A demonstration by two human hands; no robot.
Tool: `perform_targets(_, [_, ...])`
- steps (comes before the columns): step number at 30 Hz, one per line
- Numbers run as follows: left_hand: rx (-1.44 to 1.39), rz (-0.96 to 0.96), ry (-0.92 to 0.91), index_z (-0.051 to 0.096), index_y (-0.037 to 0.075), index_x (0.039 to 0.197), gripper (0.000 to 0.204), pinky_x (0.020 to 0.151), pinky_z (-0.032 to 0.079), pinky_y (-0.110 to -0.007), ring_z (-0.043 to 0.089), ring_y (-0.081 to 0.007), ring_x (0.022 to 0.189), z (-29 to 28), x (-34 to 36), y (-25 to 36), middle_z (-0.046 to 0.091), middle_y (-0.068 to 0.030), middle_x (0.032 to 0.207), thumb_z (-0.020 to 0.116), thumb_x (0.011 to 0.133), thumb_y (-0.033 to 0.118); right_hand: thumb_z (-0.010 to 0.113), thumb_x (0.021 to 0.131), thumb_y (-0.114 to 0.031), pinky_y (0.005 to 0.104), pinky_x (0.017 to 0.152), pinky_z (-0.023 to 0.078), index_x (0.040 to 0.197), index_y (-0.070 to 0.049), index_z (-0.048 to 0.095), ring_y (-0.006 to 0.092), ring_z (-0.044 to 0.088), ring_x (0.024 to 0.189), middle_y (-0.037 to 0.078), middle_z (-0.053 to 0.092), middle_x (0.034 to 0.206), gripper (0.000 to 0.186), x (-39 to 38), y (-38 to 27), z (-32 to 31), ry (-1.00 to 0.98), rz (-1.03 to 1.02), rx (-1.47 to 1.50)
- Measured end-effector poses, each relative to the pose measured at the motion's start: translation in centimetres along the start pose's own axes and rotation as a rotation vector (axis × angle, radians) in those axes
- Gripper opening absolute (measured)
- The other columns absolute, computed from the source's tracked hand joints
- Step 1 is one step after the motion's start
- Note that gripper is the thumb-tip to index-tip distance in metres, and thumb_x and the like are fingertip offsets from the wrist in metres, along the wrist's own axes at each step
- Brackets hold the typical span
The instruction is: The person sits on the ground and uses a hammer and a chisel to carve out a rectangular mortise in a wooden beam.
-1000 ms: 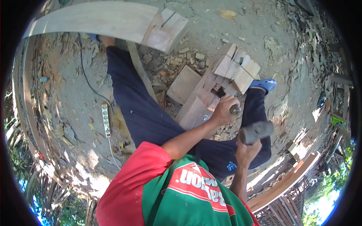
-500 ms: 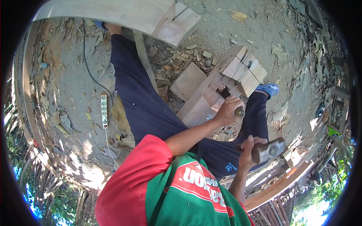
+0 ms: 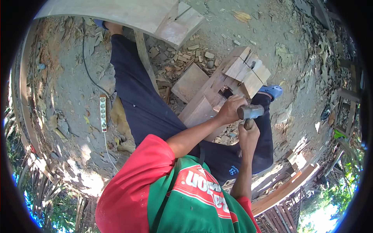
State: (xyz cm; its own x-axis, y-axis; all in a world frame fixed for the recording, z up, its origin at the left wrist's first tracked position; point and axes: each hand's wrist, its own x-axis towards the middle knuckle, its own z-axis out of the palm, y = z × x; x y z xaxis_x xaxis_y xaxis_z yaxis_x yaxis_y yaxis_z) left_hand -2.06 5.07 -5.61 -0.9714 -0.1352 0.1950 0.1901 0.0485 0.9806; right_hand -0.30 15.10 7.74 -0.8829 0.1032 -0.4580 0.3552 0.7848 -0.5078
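Observation:
I sit over a thick wooden beam [image 3: 202, 108] with a dark mortise hole [image 3: 225, 92] cut into it. My left hand [image 3: 230, 110] is closed around a chisel beside that hole; the tool is almost wholly hidden by my fingers. My right hand [image 3: 248, 136] grips the handle of a hammer, and its grey metal head [image 3: 251, 112] sits right against my left hand, at the chisel's top end. My legs in dark trousers [image 3: 147, 105] straddle the beam.
A white power strip [image 3: 103, 113] with a cable lies on the dirt to the left. A large curved plank [image 3: 116, 11] crosses the top. Wood chips and a square offcut [image 3: 190, 82] lie by the beam. A blue sandal [image 3: 272, 91] is at right, and long planks [image 3: 287, 186] at lower right.
The hammer, drawn back low to the right half a second ago, has swung forward onto the chisel end by my left hand. My left hand has stayed at the mortise.

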Motion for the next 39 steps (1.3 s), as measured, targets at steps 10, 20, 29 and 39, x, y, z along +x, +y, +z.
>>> perform_targets(10, [-0.021,0.136,-0.242,0.055,0.009,0.084,0.026,0.080,0.041,-0.042,0.054,-0.0301,0.084,-2.8,-1.8,1.6,0.051,-0.0066,0.081,0.075,0.067,0.008,0.074,0.085,-0.007,0.0239,0.048,0.039,0.084,-0.002,0.060,0.0067,0.052,0.051,0.000,0.057,0.063,0.015,-4.4,-2.7,-2.7,0.035,0.070,0.187])
perform_targets(20, [-0.052,-0.099,0.023,0.055,0.006,0.084,0.023,0.074,0.043,-0.042,0.054,-0.0334,0.080,-1.9,0.2,0.1,0.054,-0.0103,0.080,0.077,0.079,0.013,0.077,0.083,-0.008,0.0240,0.048,0.039,0.083,-0.002,0.060,0.0069,0.052,0.051,0.001,0.059,0.062,0.018,-6.9,-2.3,-2.8,0.019,0.110,0.229])
perform_targets(29, [-0.016,0.115,-0.146,0.054,0.006,0.082,0.020,0.076,0.044,-0.042,0.054,-0.0310,0.079,-3.2,-2.5,8.0,0.052,-0.0096,0.080,0.073,0.079,0.004,0.076,0.072,-0.007,0.0322,0.059,0.048,0.089,0.002,0.065,0.0135,0.059,0.059,0.006,0.065,0.067,0.022,-11.6,3.7,-7.1,0.166,0.211,0.140])
perform_targets(39, [0.002,-0.102,-0.127,0.052,0.005,0.079,0.023,0.071,0.042,-0.037,0.052,-0.0259,0.073,-1.8,-0.1,2.3,0.051,-0.0082,0.076,0.074,0.082,0.005,0.080,0.079,-0.021,0.0312,0.051,0.046,0.086,0.002,0.064,0.0155,0.060,0.052,0.008,0.062,0.060,0.029,-12.2,9.5,-8.1,0.293,0.351,0.039])
